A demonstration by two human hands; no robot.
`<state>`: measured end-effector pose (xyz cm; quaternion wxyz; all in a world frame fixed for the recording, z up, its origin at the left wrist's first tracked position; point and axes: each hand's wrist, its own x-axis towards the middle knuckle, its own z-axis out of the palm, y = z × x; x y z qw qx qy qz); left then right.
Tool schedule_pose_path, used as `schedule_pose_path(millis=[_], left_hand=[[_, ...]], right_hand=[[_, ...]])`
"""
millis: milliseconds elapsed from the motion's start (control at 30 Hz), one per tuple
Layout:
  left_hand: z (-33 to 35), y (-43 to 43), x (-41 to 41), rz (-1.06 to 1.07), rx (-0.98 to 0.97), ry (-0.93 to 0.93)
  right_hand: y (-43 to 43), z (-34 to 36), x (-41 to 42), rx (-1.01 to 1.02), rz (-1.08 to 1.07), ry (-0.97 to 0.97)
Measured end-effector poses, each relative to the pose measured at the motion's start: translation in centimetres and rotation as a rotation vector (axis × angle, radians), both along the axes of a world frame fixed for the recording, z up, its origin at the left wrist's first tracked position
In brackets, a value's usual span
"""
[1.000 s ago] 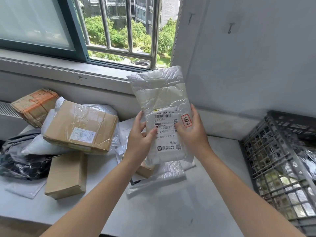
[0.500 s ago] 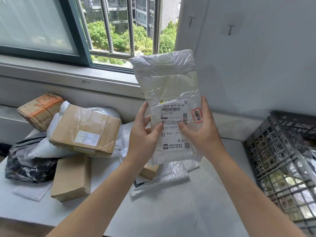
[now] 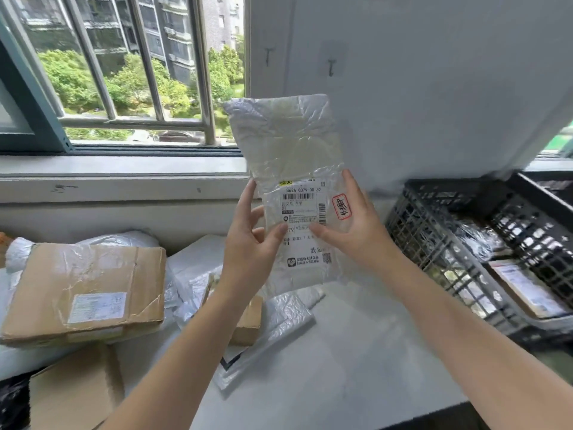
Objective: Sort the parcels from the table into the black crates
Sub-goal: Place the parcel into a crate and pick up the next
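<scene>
Moved: packet (image 3: 288, 156) nearer crate (image 3: 434, 243).
Grip: left hand (image 3: 251, 243), right hand (image 3: 356, 231) pinch it.
Done: parcels (image 3: 527, 290) crated.
Left: boxes (image 3: 86, 287) beyond left hand.

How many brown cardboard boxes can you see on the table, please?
3: a large taped box at the left, a plain box at the bottom left, a small box behind the left arm. Others may lie hidden under the plastic bags.

White parcel (image 3: 288, 144) in both hands
</scene>
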<state>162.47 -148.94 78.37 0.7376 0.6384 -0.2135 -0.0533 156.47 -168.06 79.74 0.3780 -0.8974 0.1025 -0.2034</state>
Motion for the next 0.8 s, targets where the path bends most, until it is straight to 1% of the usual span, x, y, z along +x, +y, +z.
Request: schedule_pose_path(millis=[200,333,433,633,800], left_hand=[[0.9,-6.8,-1.1,-0.150,0.061,-0.110],[2.1,-12.4,-3.4,-0.277,0.080,-0.166],[3.2,-17.4,-5.7,-0.344,0.107,-0.203],[4.6,-29.6,-12.8,-0.395,0.146,-0.229],[5.9,-40.1,-19.8,-0.372,0.181,-0.199]], right_hand=[[-5.1,2.1,-5.2,-0.120,-0.191,0.000],[-9.6,3.4,-9.5,-0.137,-0.302,-0.019],[-13.5,3.9,-13.0,-0.119,-0.357,-0.069],[-25.0,4.4,-20.7,-0.139,-0.419,-0.127],[-35.8,5.0,-27.6,-0.172,-0.430,-0.088]])
